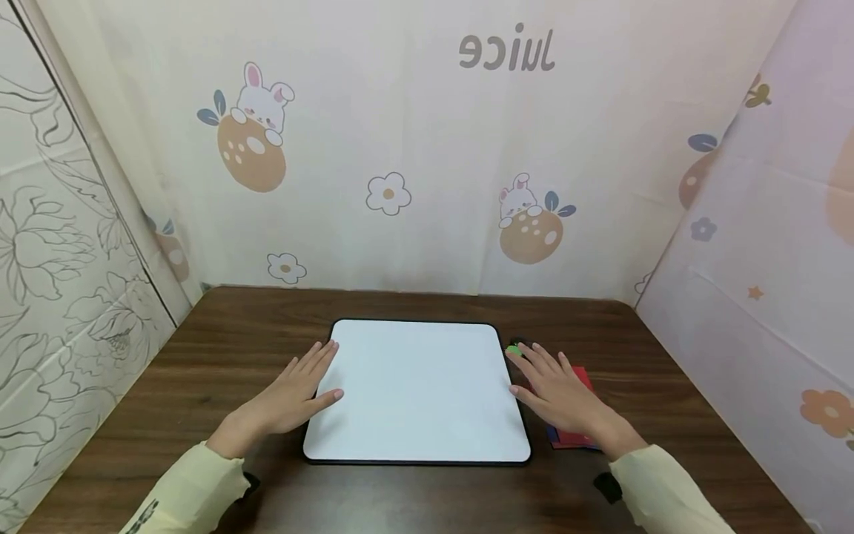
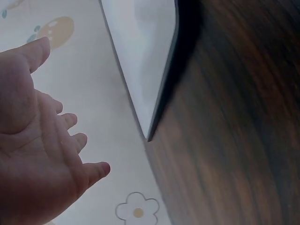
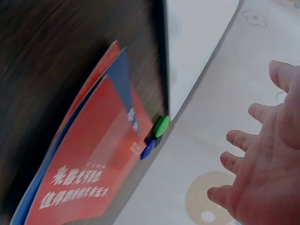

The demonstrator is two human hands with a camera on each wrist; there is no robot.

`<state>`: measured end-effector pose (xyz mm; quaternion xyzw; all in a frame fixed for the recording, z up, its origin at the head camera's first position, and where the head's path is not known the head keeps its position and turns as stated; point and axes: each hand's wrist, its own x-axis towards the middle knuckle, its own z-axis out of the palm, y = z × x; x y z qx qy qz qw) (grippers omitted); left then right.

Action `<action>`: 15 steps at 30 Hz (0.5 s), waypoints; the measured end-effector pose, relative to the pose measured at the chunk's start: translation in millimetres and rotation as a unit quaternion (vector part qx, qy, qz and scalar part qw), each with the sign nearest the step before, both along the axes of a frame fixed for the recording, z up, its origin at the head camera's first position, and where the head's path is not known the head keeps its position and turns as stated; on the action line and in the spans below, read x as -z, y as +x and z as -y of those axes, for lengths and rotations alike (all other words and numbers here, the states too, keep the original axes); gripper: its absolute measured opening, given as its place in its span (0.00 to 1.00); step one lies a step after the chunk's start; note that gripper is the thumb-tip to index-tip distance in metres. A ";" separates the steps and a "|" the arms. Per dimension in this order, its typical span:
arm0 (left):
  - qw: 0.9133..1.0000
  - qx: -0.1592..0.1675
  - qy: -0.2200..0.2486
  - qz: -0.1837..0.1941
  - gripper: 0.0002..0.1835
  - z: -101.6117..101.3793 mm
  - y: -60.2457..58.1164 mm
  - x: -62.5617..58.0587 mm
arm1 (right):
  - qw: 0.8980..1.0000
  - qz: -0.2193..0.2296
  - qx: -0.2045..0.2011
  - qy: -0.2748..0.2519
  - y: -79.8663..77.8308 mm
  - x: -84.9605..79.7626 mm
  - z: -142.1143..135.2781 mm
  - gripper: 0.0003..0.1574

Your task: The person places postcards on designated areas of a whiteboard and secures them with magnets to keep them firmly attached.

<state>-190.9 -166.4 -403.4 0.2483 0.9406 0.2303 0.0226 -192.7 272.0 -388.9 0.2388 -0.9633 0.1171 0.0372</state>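
A white board (image 1: 416,393) with a thin black rim lies in the middle of the table. My left hand (image 1: 290,397), fingers straight and spread, is at the board's left edge and overlaps it in the head view. On the other side, my right hand (image 1: 557,389) is spread likewise near the board's right edge, above red and blue booklets (image 3: 93,164). Both palms face down and hold nothing. Beyond the booklets, close to the board's right edge, lie a small green rounded item (image 3: 161,126) and a blue one (image 3: 147,149). The right hand partly hides the booklets in the head view.
The dark wood-grain table (image 1: 414,493) ends at a pale curtain (image 1: 414,252) printed with rabbits, fruit and flowers. Patterned cloth panels (image 1: 747,311) stand along the right side, with a line-drawn floral panel (image 1: 73,245) on the left.
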 end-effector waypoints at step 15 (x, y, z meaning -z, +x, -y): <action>0.999 -0.018 0.011 0.032 0.41 9.1 -10.7 7.1 | 0.997 0.021 0.078 0.007 3.3 2.9 -32.9 0.40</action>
